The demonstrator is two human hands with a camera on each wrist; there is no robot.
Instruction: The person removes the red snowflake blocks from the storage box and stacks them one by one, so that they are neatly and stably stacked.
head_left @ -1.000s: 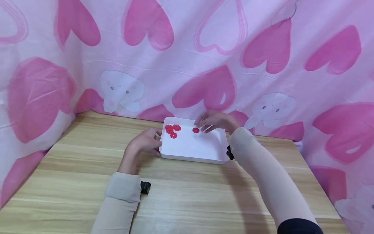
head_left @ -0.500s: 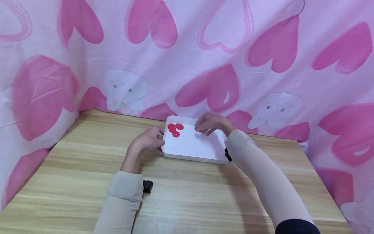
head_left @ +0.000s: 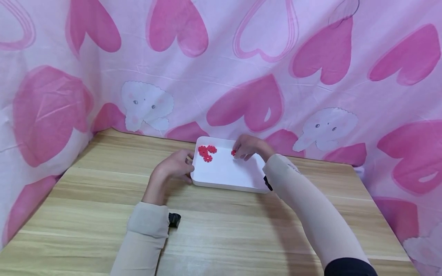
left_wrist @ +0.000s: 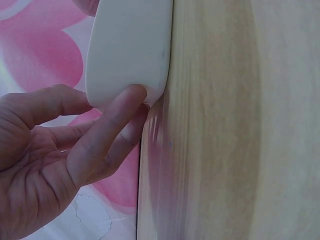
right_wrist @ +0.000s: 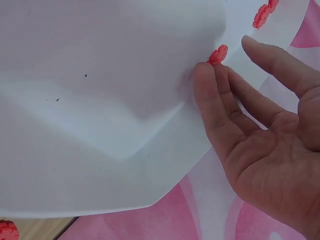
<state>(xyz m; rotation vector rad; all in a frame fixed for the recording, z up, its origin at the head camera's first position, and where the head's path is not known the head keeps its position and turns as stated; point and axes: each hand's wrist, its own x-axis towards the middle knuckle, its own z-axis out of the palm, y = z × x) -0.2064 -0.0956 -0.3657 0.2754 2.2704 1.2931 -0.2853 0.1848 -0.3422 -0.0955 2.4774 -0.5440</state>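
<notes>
A white tray [head_left: 224, 172] lies on the table near the cloth. My left hand [head_left: 175, 165] holds its left end; in the left wrist view, the fingers [left_wrist: 107, 127] bend against the end wall and rim. Inside the tray, my right hand [head_left: 249, 146] reaches down to a single red flower-shaped plastic piece [right_wrist: 218, 54]. Its fingertips touch or nearly touch that piece, and the thumb stands apart from them. Several more red flower-shaped pieces [head_left: 207, 158] lie clustered in the tray's far left corner, some overlapping.
The wooden table [head_left: 214, 230] extends in front of the tray. Behind it hangs a pink cloth [head_left: 193, 88] with hearts and white animals. Another red piece [right_wrist: 7, 230] shows outside the tray rim in the right wrist view.
My right hand has lowered to the single red piece and partly covers it, its fingers drawn closer together. My left hand keeps its place on the tray. The view has shifted slightly.
</notes>
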